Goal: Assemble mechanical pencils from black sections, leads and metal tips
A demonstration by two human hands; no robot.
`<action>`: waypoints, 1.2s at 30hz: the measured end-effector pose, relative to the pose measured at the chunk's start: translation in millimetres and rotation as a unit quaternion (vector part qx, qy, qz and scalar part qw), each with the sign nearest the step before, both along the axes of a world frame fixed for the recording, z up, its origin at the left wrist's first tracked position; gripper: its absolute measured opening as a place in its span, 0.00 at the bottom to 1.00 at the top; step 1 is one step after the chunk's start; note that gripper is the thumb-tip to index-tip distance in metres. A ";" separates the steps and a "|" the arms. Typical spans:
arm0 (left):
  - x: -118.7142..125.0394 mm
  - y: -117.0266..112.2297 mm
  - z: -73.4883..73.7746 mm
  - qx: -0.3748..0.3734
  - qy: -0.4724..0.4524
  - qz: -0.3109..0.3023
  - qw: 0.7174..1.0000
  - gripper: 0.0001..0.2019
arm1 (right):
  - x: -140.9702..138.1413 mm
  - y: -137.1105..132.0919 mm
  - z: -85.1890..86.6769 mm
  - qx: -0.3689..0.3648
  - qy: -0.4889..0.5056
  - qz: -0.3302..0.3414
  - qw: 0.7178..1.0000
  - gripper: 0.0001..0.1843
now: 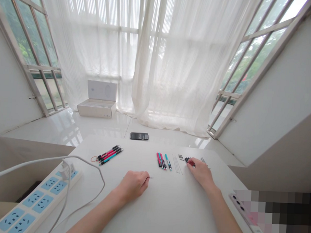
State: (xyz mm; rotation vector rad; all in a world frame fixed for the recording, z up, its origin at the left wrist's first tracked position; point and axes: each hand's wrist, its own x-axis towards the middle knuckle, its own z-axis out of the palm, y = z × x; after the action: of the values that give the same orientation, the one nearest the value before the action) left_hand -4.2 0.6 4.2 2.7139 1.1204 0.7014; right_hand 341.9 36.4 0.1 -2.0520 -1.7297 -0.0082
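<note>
My left hand (135, 186) is closed around a thin rod with a metal tip (151, 177), which pokes out to the right past the fingers. Over on the right, the fingers of my right hand (201, 171) pinch at a group of small black pen parts (186, 159); the fingertips partly hide what they grip. Just left of that hand lie small dark metal clips (181, 157) and several thin pale rods (177, 164). Red and teal pen barrels (161, 160) rest between the hands. Small grey pieces (205, 162) are partly covered behind my right hand.
Several pens (110, 154) lie beside a rubber band (94, 158) at the left. A white power strip (42, 197) with a looping cable (103, 179) borders the left side. A black phone (139, 136) and an open white box (95, 110) sit farther back.
</note>
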 end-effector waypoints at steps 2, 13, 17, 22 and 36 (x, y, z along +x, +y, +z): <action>0.0 -0.1 0.0 0.001 0.002 0.001 1.000 0.08 | -0.4 0.6 -0.7 0.006 0.000 -0.007 1.000 0.08; 0.9 -0.3 0.2 0.003 0.003 0.014 1.000 0.09 | -17.5 3.0 5.1 0.137 0.070 -0.005 0.988 0.15; 1.8 -0.2 0.0 0.001 0.007 0.027 1.000 0.11 | -68.2 -8.8 19.3 0.079 0.216 0.172 0.958 0.17; 2.2 1.0 -2.0 0.011 0.017 0.034 0.999 0.13 | -133.8 -34.0 20.6 -0.048 0.208 0.378 0.901 0.10; -0.6 3.6 -9.5 0.004 0.029 0.049 0.998 0.14 | -33.9 -3.2 6.1 0.077 -0.020 0.080 0.994 0.14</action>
State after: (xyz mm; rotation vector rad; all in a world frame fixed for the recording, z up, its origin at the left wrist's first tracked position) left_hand -4.8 4.3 -5.3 2.7172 1.2746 0.6445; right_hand 307.9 33.2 6.1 -1.8123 -1.8519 -0.1291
